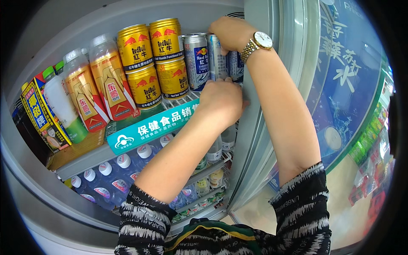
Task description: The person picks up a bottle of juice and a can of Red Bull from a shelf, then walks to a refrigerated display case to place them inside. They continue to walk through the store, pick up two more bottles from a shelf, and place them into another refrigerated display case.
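Several silver-and-blue Red Bull cans (197,60) stand at the right end of the top fridge shelf. My right hand (231,33), with a wristwatch (263,40) on its wrist, is closed around the upper part of a silver can (216,57). Its far fingers are hidden behind the can. Lower down, my left hand (221,102) has its curled fingers at the foot of the same can. Its palm is turned away, so its hold is unclear. A further silver can (236,67) sits partly hidden at the right wall.
Gold Red Bull cans (137,47) are stacked two high left of the silver ones. Beyond them stand drink bottles (110,76) and a carton (46,114). A teal label strip (153,127) edges the shelf above water bottles (124,161). The glass door (347,73) stands open at right.
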Motion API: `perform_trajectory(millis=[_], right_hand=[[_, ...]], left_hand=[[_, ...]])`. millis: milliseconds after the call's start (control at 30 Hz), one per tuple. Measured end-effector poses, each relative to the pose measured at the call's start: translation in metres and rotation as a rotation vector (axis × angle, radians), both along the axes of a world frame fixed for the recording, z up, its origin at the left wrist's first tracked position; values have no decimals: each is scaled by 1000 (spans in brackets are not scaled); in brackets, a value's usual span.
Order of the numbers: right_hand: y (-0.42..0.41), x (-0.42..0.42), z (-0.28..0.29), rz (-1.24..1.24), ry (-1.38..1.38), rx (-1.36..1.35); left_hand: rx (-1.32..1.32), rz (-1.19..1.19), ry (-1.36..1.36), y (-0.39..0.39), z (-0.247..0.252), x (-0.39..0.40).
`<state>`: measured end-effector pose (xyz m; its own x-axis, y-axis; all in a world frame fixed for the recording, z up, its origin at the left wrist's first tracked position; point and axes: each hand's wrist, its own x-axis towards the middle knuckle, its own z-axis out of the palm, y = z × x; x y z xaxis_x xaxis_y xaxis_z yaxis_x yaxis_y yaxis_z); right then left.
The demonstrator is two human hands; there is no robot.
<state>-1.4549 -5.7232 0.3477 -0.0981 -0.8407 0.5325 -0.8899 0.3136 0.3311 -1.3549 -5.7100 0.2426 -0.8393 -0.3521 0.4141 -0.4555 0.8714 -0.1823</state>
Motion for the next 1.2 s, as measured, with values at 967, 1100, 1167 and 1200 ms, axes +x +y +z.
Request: perform_trajectory(millis=[967,1100,1167,1200], right_hand=[[-8,4,0,-194,236,-78],[-13,-7,-3,-101,205,-156],[-16,-14,-5,-55,201,-184],[-16,-13,-8,-52,216,-211]], left_hand=[[39,-16,-2,-6,-4,-24],[50,34,-135,-3,3,-22],[44,54,-167,3,6,-19],[65,40,-113,3,5,-17]])
